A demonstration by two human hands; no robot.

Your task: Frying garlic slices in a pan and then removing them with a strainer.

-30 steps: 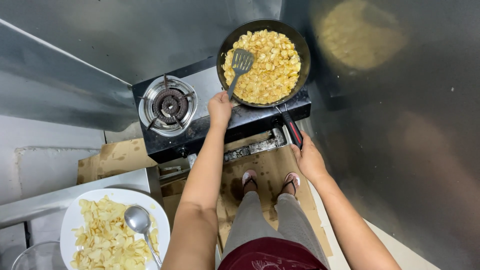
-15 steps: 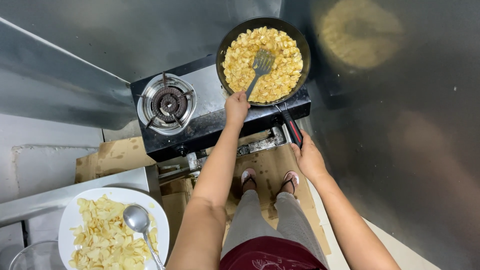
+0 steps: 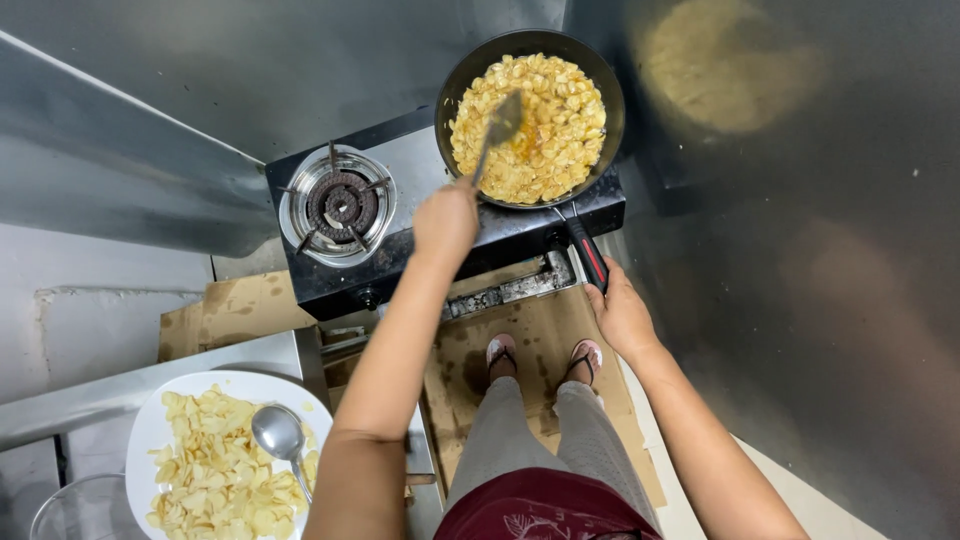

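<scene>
At upper centre the left hand (image 3: 446, 222) is closed around a spatula (image 3: 497, 130) whose blade lies in the yellow sliced food (image 3: 545, 120) in the black frying pan (image 3: 470, 70) on the gas stove (image 3: 400, 250); the right hand (image 3: 622, 318) grips the pan's handle (image 3: 585, 250); lower left, a spoon (image 3: 280, 435) rests on a plate (image 3: 150, 430) of slices

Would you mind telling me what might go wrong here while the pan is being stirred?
1. The pan is heaped with pale pieces, so the spatula in the left hand may push some over the rim.
2. The right hand grips only the handle's end, so the pan might tip.
3. Feet in open sandals stand below, exposed to hot spills.
</scene>
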